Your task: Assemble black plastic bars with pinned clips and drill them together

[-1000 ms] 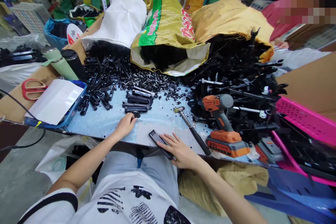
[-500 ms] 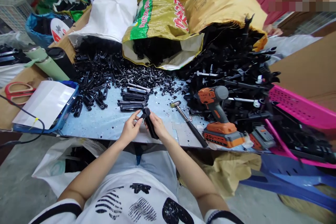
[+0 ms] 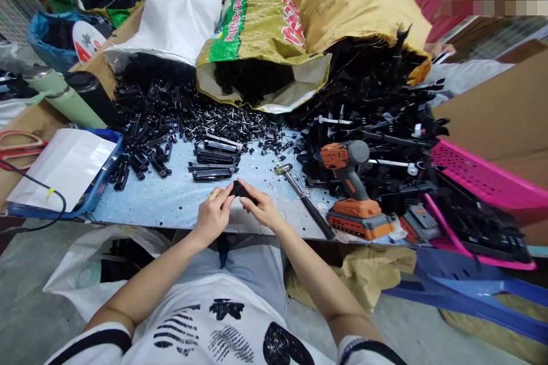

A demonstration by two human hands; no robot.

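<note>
Between my hands, above the table's front edge, is a black elongated plastic part, mostly covered by fingers. My right hand is closed around its right side. My left hand, with a ring on one finger, pinches at its left end; whether a smaller piece sits under those fingertips is hidden. Just beyond my hands lies a short column of similar black parts, side by side. To the right, a hammer with a black handle rests on the blue tabletop.
An orange cordless drill stands right of the hammer, beside a spare battery and a pink basket. Heaps of black parts spill from large sacks behind. A blue tray and scissors are left. Another person is back right.
The black part has turned from steeply slanted to flatter, and my fingers now cover more of it. Both hands have come closer together around it. The camera view has shifted slightly.
</note>
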